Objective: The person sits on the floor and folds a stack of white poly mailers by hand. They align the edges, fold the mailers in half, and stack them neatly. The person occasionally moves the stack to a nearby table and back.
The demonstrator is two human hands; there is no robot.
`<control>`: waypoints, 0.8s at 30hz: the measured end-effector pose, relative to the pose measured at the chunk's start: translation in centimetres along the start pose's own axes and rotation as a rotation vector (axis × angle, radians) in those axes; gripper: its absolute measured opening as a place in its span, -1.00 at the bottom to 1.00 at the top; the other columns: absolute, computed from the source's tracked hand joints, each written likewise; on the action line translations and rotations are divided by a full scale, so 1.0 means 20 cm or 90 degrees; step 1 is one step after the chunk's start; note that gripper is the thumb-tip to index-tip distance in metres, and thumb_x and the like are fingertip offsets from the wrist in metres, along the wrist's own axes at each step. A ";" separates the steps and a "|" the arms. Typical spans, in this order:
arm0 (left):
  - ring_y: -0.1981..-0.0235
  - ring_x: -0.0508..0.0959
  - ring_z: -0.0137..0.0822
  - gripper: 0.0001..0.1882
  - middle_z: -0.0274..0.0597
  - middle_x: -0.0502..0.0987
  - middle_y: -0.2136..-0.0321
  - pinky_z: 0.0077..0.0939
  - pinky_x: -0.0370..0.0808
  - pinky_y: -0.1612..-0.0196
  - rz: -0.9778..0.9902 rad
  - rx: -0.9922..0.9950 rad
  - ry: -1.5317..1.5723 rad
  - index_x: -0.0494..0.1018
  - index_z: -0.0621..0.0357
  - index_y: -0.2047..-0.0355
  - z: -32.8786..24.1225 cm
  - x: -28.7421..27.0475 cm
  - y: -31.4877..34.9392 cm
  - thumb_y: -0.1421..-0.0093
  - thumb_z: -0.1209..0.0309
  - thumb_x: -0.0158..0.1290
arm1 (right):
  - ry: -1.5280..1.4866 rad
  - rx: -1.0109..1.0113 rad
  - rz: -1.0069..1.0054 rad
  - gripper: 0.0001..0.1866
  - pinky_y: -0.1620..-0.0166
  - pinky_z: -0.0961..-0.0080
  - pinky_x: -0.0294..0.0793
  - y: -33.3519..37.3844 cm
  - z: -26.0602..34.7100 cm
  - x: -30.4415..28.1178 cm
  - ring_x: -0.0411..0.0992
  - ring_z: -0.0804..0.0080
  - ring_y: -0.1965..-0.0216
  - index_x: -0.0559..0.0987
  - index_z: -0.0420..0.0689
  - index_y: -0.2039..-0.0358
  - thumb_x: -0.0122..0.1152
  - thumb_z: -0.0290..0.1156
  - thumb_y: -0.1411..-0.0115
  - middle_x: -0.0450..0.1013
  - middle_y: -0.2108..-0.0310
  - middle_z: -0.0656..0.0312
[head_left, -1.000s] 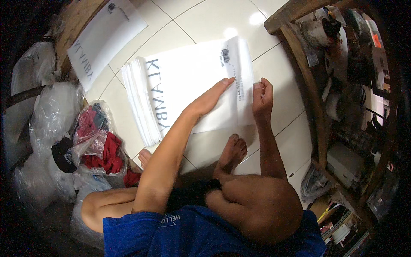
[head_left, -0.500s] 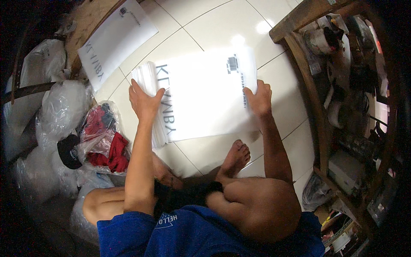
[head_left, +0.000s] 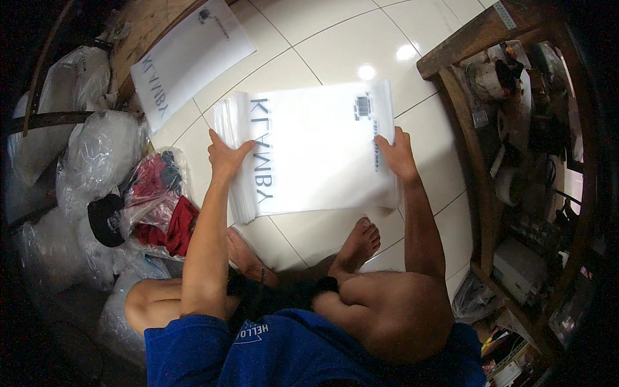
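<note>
A thick stack of white printed plastic bags (head_left: 316, 155) lies between my two hands, over the tiled floor in front of my feet. My left hand (head_left: 227, 155) grips its left side, thumb on top near the dark lettering and fingers at the outer edge, where many layers fan out. On the right side, my right hand (head_left: 396, 153) holds the edge with its thumb on top, beside a column of small print. The undersides of the stack and some fingertips are hidden. A single matching white sheet (head_left: 193, 61) lies apart at the upper left, against a wooden board.
At left are clear plastic bags (head_left: 103, 151), a bag with red cloth (head_left: 174, 226) and a black cap (head_left: 106, 220). A wooden shelf frame (head_left: 467, 142) full of odds and ends stands at right. Pale floor tiles (head_left: 329, 45) stretch beyond the stack.
The view has shifted slightly, so the stack and surroundings sit a little further right. Both hands keep their hold on the stack's two sides, and the layers at its left look more spread.
</note>
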State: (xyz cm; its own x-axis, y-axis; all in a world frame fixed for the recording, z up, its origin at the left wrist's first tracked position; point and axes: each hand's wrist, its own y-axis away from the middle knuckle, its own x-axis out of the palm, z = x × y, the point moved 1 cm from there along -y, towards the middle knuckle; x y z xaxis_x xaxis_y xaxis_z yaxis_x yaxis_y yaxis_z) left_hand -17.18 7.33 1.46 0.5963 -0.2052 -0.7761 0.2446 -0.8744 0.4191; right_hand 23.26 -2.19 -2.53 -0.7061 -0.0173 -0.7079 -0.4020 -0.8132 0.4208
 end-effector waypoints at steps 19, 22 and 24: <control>0.13 0.60 0.03 0.00 0.33 0.47 0.05 -0.23 0.61 0.12 0.093 0.028 0.193 -0.02 0.38 -0.20 0.10 -0.02 0.06 0.09 0.27 0.38 | -0.238 0.007 0.114 -0.47 -0.01 0.28 0.50 0.04 0.13 -0.08 0.54 0.13 0.10 0.46 -0.36 -0.08 0.26 -0.28 -0.18 0.54 0.10 -0.08; 0.12 0.59 0.00 -0.03 0.28 0.46 0.04 -0.24 0.61 0.13 0.094 0.050 0.245 -0.03 0.36 -0.20 0.06 -0.02 0.11 0.07 0.32 0.36 | -0.309 0.030 0.216 -0.46 0.00 0.30 0.51 0.01 0.07 -0.09 0.54 0.16 0.13 0.45 -0.36 -0.10 0.25 -0.30 -0.18 0.56 0.12 -0.04; 0.12 0.58 -0.02 -0.03 0.25 0.45 0.03 -0.25 0.61 0.13 0.109 0.047 0.294 -0.05 0.35 -0.21 0.05 -0.04 0.13 0.06 0.35 0.35 | -0.328 0.071 0.227 -0.47 0.01 0.31 0.50 0.03 0.09 -0.08 0.54 0.18 0.14 0.45 -0.36 -0.10 0.25 -0.30 -0.18 0.56 0.12 -0.03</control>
State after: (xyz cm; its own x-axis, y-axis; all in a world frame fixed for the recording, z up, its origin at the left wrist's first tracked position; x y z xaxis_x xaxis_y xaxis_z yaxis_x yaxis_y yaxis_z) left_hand -17.87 4.77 2.67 0.9034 -0.1474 -0.4027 0.0689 -0.8770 0.4756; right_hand 23.21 -1.58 -0.15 -0.9864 0.0288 -0.1619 -0.1295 -0.7427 0.6570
